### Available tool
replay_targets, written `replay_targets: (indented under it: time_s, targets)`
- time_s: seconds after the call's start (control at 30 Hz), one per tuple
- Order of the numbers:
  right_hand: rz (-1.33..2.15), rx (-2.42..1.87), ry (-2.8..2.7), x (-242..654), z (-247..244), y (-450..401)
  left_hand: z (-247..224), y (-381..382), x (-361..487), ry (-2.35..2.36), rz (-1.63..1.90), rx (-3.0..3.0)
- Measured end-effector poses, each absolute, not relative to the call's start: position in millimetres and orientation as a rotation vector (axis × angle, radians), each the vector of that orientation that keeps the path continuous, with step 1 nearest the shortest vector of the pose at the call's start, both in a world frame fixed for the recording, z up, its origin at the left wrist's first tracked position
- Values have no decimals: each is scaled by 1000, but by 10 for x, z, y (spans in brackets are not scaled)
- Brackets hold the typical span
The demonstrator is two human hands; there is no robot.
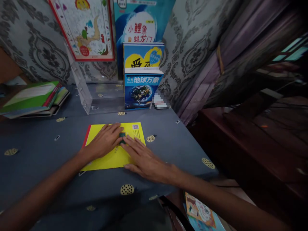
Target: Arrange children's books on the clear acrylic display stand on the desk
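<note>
A thin yellow book (113, 160) with a red strip along its left edge lies on the table. On its cover shows a small dark green rectangle, between my two hands. My left hand (106, 139) rests on the upper middle of the book, palm down, fingers stretched out to the right. Over the right side of the book my right hand (141, 157) lies flat, fingers reaching up and left, its thumb near the lower edge. Neither hand holds anything. The hands hide part of the cover.
Behind the book stands a clear acrylic rack (103, 105) with several upright books, a blue earth book (143, 93) in front. A stack of books (36, 98) lies at the left. The table edge (197, 147) slopes down on the right, and more books (201, 211) lie below it.
</note>
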State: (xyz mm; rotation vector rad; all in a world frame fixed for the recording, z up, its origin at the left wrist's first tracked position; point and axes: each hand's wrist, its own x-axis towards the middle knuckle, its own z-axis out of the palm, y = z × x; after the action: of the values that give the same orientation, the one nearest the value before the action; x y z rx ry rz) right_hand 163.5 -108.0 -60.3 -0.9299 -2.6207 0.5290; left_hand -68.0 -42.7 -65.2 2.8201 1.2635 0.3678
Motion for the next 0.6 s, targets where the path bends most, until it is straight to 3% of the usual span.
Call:
replay_targets:
  time_s: [0.2, 0.6]
  targets:
    - [579, -1028, -2602, 1629, -720, -705, -747, -446, -700, 1300, 375, 2856]
    - [346, -1277, -2515, 1651, -788, 5, -585, -564, -644, 1289, 360, 2913]
